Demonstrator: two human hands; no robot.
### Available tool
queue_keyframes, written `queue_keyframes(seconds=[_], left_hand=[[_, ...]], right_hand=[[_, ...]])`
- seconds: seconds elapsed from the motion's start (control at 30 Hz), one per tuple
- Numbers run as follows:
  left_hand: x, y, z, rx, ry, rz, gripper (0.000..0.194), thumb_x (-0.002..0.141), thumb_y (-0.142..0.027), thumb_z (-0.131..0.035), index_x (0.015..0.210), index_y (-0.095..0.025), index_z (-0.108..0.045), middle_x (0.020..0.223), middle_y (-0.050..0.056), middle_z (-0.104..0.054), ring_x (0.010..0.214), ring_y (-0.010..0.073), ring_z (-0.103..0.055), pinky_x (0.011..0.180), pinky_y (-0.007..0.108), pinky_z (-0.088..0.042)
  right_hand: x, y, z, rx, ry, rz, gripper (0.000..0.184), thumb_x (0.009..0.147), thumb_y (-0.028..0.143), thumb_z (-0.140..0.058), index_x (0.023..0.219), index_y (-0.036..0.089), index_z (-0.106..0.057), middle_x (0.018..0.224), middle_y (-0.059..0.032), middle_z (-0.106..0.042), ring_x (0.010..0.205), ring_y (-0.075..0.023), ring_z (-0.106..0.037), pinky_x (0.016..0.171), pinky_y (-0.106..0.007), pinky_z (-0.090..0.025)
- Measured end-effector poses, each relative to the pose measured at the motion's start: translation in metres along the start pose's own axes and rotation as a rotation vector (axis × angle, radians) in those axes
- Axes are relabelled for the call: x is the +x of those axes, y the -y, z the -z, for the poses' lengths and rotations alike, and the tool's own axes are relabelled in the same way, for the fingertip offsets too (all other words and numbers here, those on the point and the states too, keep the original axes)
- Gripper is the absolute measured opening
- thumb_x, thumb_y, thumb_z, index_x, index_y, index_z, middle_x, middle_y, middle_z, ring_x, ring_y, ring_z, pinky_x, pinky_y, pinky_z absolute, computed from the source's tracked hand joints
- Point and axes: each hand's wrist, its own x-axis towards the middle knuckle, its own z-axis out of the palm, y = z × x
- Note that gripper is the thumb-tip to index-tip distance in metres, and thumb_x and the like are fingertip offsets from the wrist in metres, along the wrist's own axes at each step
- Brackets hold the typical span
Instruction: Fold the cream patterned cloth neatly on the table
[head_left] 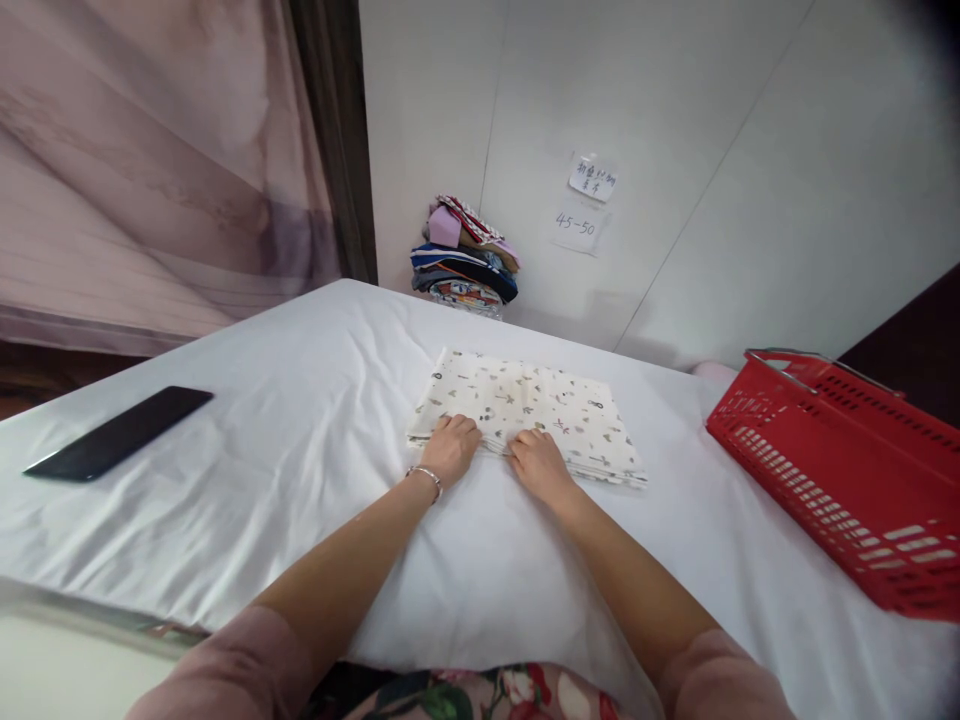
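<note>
A white cloth (540, 395) printed with small leaf and plant motifs lies folded into a flat, layered rectangle on the white-covered table. My left hand (452, 447), with a bracelet at the wrist, has its fingers curled over the cloth's near edge, left of the middle. A short way to the right, my right hand (538, 462) holds the same edge with bent fingers. Both thumbs are mostly hidden. The cloth's far edge lies flat, and its near right corner shows several stacked layers.
A red plastic basket (840, 480) with a metal handle stands on the right. At the left lies a flat black tablet-like object (120, 432). Folded fabrics (465, 255) are stacked beyond the far edge, by the white wall with paper notes (585, 205). The white table cover (300, 480) is wrinkled.
</note>
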Motion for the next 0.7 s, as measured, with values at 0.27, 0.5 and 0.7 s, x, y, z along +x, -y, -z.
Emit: queue_keyframes(seconds=[0.27,0.5,0.7], left_hand=[[0.0004,0.0007,0.0022,-0.057,0.008,0.026,0.020,0.088,-0.022,-0.044,0.080,-0.017,-0.062,0.088,0.006,-0.061,0.090,0.0213,-0.049,0.081,0.036,-0.034],[-0.0032,-0.0008,0.0059,-0.158,-0.001,0.011,0.019,0.084,-0.028,-0.053,0.099,-0.020,-0.060,0.099,0.006,-0.060,0.098,0.0223,-0.049,0.084,0.038,-0.036],[0.0014,-0.0076,0.0077,-0.116,0.027,-0.002,0.016,0.084,-0.021,-0.050,0.096,-0.021,-0.062,0.097,0.006,-0.060,0.096,0.0222,-0.049,0.083,0.037,-0.035]], right_hand=[[0.0022,-0.0023,0.0018,0.005,0.032,0.022,0.020,0.089,0.019,-0.043,0.093,0.018,-0.062,0.094,-0.0064,-0.058,0.092,-0.0194,-0.047,0.077,-0.030,-0.031],[0.0039,-0.0040,-0.0002,0.025,0.027,0.019,0.023,0.090,0.017,-0.040,0.091,0.017,-0.063,0.093,-0.0076,-0.058,0.091,-0.0203,-0.048,0.076,-0.031,-0.031],[0.0041,-0.0061,-0.0034,0.050,0.011,0.022,0.025,0.090,0.015,-0.038,0.093,0.017,-0.063,0.092,-0.0078,-0.058,0.090,-0.0200,-0.048,0.076,-0.031,-0.031]])
